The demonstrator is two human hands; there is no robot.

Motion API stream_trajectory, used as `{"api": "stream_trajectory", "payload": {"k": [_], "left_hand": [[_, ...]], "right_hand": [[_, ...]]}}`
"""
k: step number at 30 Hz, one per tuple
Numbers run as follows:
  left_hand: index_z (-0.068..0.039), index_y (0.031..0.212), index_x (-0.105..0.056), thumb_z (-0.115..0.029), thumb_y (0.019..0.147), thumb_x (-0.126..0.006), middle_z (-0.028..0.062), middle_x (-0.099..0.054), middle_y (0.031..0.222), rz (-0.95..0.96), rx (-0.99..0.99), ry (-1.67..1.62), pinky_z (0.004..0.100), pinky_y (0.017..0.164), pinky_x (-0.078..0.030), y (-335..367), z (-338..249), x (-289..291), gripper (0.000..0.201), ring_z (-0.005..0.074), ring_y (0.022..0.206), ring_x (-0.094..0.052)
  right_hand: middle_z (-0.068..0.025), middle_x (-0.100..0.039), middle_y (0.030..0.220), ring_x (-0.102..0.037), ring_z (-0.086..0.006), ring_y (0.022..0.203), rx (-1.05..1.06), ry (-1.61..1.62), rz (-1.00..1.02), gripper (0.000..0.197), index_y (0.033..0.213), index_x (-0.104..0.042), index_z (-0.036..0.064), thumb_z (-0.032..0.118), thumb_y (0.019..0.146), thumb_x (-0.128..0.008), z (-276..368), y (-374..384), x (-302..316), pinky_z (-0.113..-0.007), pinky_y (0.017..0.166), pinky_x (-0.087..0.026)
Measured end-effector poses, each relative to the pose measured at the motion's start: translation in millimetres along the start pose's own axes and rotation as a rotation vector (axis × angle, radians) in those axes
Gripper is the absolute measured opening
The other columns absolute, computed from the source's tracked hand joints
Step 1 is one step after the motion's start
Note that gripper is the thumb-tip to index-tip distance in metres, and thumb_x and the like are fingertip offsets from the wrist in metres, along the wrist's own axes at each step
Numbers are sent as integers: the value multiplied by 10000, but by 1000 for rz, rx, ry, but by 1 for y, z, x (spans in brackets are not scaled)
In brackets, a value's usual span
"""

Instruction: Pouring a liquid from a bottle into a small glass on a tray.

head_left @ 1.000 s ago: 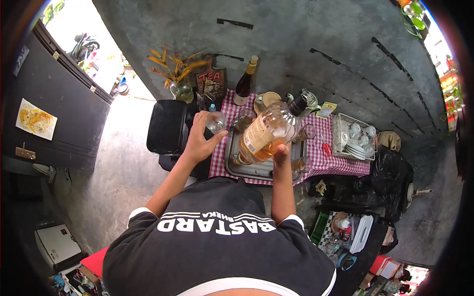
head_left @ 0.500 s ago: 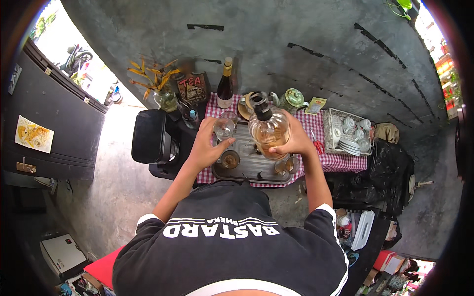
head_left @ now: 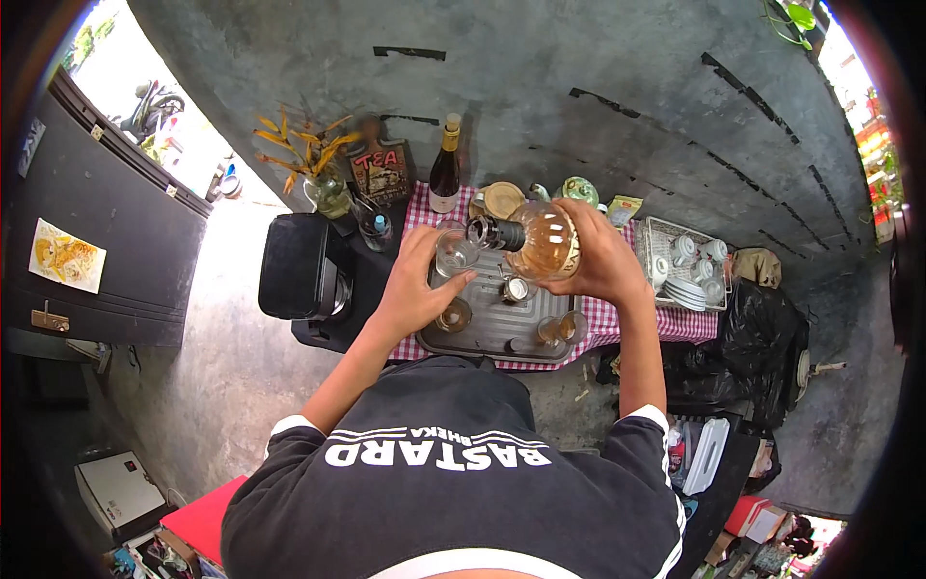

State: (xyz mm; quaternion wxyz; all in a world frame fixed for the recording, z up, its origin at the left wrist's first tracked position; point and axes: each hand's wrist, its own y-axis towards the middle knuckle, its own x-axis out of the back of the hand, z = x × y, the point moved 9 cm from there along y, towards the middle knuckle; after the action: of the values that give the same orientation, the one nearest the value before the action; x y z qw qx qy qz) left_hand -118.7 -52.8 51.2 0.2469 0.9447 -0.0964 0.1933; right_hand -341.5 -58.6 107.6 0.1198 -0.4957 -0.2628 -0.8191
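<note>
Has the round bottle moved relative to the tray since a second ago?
Yes. The bottle in the right hand has swung from pointing away over the tray to lying sideways, its neck now at the glass in the left hand.

Dark wine bottle (head_left: 445,177) w/ pale foil top upright at back of desk (head_left: 666,323), on red-white check cloth. Left of it: wooden board sign (head_left: 382,172) leaning on grey wall, glass vase w/ dried yellow leaves (head_left: 318,169). Black boxy appliance (head_left: 301,268) at desk's left end. Round wooden lid (head_left: 503,200) and green teapot (head_left: 580,190) behind tray. Wire rack w/ white cups & plates (head_left: 687,265) at right end, black bag (head_left: 757,333) beside it. Yellow picture (head_left: 65,255) on dark door, far left
</note>
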Motion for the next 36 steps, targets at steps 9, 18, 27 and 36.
{"api": "stream_trajectory", "payload": {"k": [9, 18, 27, 36], "left_hand": [[23, 1186, -618, -130, 762, -829, 136, -575, 1062, 12, -1, -15, 389, 944, -440, 2, -3, 8, 497, 314, 1040, -544], [30, 1145, -605, -136, 764, -830, 129, -563, 1069, 21, -26, -24, 378, 945, -442, 4, -3, 10, 472, 301, 1040, -542], [34, 1183, -601, -189, 780, -834, 150, -561, 1089, 52, -46, -22, 401, 934, -441, 6, -7, 9, 516, 329, 1045, -539], [36, 1181, -598, -179, 776, -836, 152, -560, 1094, 67, -36, -35, 403, 938, -438, 8, -9, 5, 516, 331, 1055, -538]], "right_hand": [[-149, -606, 1298, -576, -352, 1231, 170, -189, -214, 907, 1325, -515, 28, 171, 527, -922, 26, 17, 15, -479, 1075, -442], [-132, -577, 1368, -525, -333, 1312, 175, -236, -240, 860, 1349, -513, 49, 183, 594, -902, 28, 24, 17, -494, 1142, -377], [-116, -546, 1417, -479, -318, 1374, 173, -263, -253, 877, 1388, -489, 55, 149, 614, -889, 23, 25, 15, -478, 1181, -348], [-106, -532, 1442, -460, -310, 1395, 166, -254, -279, 921, 1404, -481, 55, 89, 578, -886, 22, 23, 19, -474, 1191, -340]]}}
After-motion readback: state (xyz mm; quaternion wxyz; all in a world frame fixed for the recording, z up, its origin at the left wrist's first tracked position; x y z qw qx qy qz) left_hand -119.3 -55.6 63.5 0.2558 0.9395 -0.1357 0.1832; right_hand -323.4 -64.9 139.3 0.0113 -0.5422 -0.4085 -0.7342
